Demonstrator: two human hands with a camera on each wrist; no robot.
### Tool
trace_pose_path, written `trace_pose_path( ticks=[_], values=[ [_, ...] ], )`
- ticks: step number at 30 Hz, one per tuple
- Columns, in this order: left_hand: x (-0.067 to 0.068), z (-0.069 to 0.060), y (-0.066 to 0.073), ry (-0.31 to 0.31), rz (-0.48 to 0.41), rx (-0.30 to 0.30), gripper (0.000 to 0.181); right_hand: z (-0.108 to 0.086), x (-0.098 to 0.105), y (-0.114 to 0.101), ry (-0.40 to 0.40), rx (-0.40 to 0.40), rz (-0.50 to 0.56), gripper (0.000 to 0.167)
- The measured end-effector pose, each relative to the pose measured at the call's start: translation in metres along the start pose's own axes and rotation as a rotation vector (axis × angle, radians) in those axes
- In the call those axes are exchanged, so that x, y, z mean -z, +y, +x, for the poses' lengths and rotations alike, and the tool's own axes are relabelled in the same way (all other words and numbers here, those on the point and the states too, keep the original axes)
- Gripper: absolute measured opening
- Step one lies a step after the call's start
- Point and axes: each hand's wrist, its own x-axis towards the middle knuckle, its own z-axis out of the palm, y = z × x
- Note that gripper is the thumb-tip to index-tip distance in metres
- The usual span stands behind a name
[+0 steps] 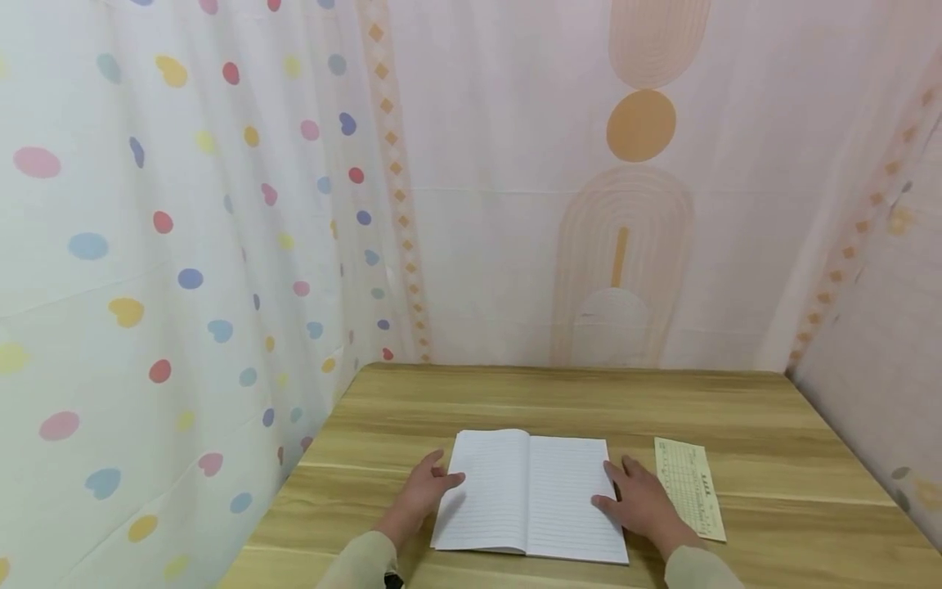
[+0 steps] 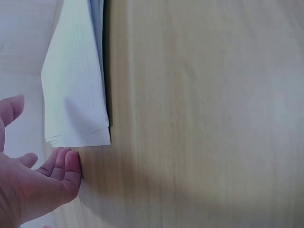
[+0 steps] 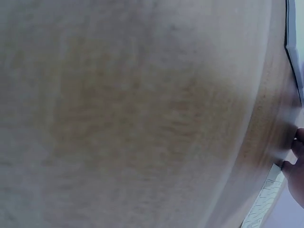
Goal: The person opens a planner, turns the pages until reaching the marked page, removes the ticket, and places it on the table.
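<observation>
An open notebook point(image 1: 565, 501) with lined pages lies flat on the wooden table, its fold running away from me. By its left edge is my left hand point(image 1: 421, 492), the thumb reaching over the page border. The left wrist view shows this hand point(image 2: 40, 190) with loosely bent fingers beside the notebook's page edges point(image 2: 78, 95), gripping nothing. My right hand point(image 1: 642, 501) is at the notebook's right edge, thumb and fingers spread apart. Only part of that hand point(image 3: 296, 175) appears in the right wrist view, so its contact with the notebook is unclear.
A yellowish printed slip point(image 1: 684, 483) lies on the table point(image 1: 574, 397), just right of my right hand and partly behind it. Patterned curtains point(image 1: 478, 270) hang along the table's back and sides.
</observation>
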Motion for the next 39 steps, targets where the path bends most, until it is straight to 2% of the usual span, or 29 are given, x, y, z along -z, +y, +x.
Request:
trace_pose_path(
  ticks=[8,15,23,28,34,37,39],
  values=[
    [-0.001,0.002,0.001,0.018,-0.017,0.023,0.075,0.000,0.001,-0.002,-0.002,-0.014,0.009,0.071],
    [-0.003,0.006,-0.001,0.048,-0.075,0.065,0.075,0.000,0.001,-0.004,-0.011,-0.030,0.019,0.071],
    [-0.004,0.010,-0.004,0.048,-0.121,0.116,0.075,0.000,0.001,-0.003,-0.002,-0.025,0.022,0.072],
    [-0.001,0.010,-0.005,0.039,-0.165,0.128,0.076,-0.001,0.000,-0.001,-0.006,-0.024,0.024,0.072],
    [0.004,0.009,-0.003,0.061,-0.299,0.103,0.075,-0.001,-0.001,-0.001,-0.008,-0.029,0.032,0.073],
    [0.005,0.008,0.002,0.071,-0.337,0.069,0.073,-0.001,0.000,-0.001,0.004,-0.020,0.032,0.072],
    [0.004,0.007,0.007,0.048,-0.384,0.038,0.072,-0.001,0.000,-0.001,0.010,-0.016,0.034,0.072]
  ],
)
